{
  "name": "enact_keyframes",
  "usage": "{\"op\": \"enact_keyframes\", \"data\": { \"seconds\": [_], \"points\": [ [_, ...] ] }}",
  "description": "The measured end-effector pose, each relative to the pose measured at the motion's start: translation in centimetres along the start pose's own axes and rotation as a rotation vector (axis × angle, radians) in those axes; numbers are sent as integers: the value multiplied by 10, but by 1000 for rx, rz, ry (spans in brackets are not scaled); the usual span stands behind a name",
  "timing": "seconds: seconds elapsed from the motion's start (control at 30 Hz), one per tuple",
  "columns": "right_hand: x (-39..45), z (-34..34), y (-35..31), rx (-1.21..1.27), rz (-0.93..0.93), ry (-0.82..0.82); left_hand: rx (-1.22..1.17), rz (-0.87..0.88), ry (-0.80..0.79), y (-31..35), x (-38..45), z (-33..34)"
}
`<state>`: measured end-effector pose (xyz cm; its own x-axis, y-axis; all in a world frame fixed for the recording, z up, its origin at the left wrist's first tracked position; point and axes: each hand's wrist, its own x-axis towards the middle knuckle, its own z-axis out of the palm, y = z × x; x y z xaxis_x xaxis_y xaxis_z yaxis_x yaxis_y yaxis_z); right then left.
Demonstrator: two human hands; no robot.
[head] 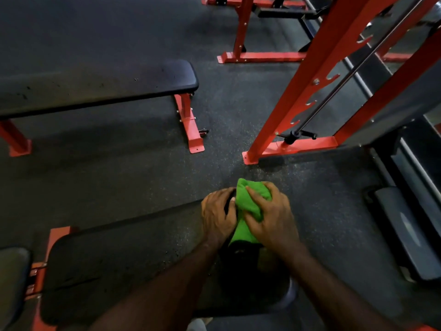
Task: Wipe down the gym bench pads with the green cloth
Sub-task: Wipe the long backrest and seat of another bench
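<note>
A green cloth [248, 204] is bunched up between my two hands, low in the middle of the view. My right hand [272, 216] grips its upper part with curled fingers. My left hand [218, 217] holds its left side, fingers wrapped round the cloth and a dark object under it. Both hands hover over the right end of a black bench pad [114, 261] with a dusty, speckled surface. Another black flat bench pad [95, 84] on red legs stands farther away at the upper left.
A red rack upright [317, 77] with a steel bar [358, 70] rises at the right, its red foot [286, 149] on the dark rubber floor. A grey padded seat [405, 232] lies at the far right. Another pad edge [12, 283] shows at the lower left.
</note>
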<state>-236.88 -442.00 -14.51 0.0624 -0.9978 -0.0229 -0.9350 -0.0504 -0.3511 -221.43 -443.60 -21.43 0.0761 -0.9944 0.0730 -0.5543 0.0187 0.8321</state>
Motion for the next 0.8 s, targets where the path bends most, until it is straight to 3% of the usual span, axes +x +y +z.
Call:
{"op": "enact_keyframes", "data": {
  "seconds": [0.1,0.27,0.53,0.67,0.8],
  "points": [
    [34,3,-13,-29,67,6,-18,-37,-19,-2,3,1],
    [-37,-6,-7,-21,-24,11,-14,-5,27,0,-1,2],
    [-4,-1,-19,-9,168,76,10,-15,28,2,2,1],
    [-77,-1,-14,-4,203,132,15,-2,50,4,-1,1],
    [-125,4,-13,-50,310,76,23,-31,33,8,-3,-1]
  ]
}}
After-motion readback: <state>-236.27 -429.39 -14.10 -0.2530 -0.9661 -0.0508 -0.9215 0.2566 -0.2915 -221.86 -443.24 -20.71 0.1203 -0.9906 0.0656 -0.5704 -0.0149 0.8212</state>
